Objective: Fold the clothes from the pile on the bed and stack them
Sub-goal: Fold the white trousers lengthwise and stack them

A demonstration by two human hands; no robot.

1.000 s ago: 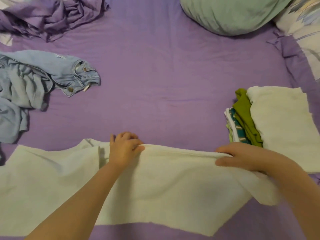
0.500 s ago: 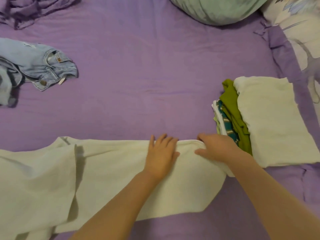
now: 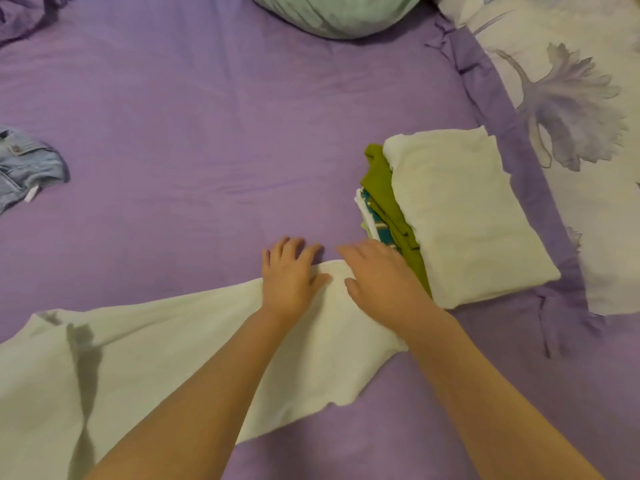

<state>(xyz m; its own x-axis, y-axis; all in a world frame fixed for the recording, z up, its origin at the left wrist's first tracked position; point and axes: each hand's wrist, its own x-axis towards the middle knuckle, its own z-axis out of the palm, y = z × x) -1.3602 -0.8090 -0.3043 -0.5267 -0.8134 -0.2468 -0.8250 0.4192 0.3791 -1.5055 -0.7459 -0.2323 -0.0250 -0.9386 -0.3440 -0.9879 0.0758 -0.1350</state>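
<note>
1. We press our left hand [image 3: 289, 275] and right hand [image 3: 377, 275] flat, fingers straight and loosely spread, on the cream garment's [image 3: 173, 348] far right end.
2. It lies on the purple bed [image 3: 207, 133], just beside the folded stack [image 3: 460, 216].

A pale cream garment [image 3: 166, 341] lay spread flat on the bed, its far corner just beside the folded stack [image 3: 450, 216] topped with matching cream cloth.
</note>
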